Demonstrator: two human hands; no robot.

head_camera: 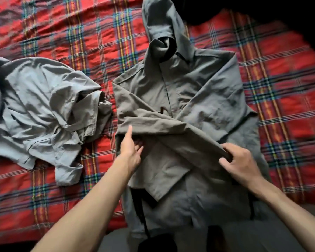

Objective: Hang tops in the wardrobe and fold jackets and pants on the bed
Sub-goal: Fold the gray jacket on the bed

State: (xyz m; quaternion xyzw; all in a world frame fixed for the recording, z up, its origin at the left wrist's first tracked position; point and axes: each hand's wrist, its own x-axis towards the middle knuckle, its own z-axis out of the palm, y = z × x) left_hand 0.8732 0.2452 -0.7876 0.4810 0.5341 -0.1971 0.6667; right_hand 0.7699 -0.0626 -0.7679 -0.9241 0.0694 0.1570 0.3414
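Note:
A grey-brown hooded jacket [189,99] lies front-up on the red plaid bed cover [80,30], hood pointing away from me. Both sleeves are folded across its chest in an X. My right hand [238,162] pinches the cuff end of the upper sleeve at the jacket's lower right. My left hand [132,151] lies with straight fingers on the same sleeve near the jacket's left edge, index finger stretched out on the cloth. The jacket's hem hangs over the bed's near edge.
A crumpled light grey garment [40,106] lies on the bed to the left of the jacket. Something dark [262,10] covers the far right corner. The bed's near edge runs along the bottom, with a grey floor [287,224] below.

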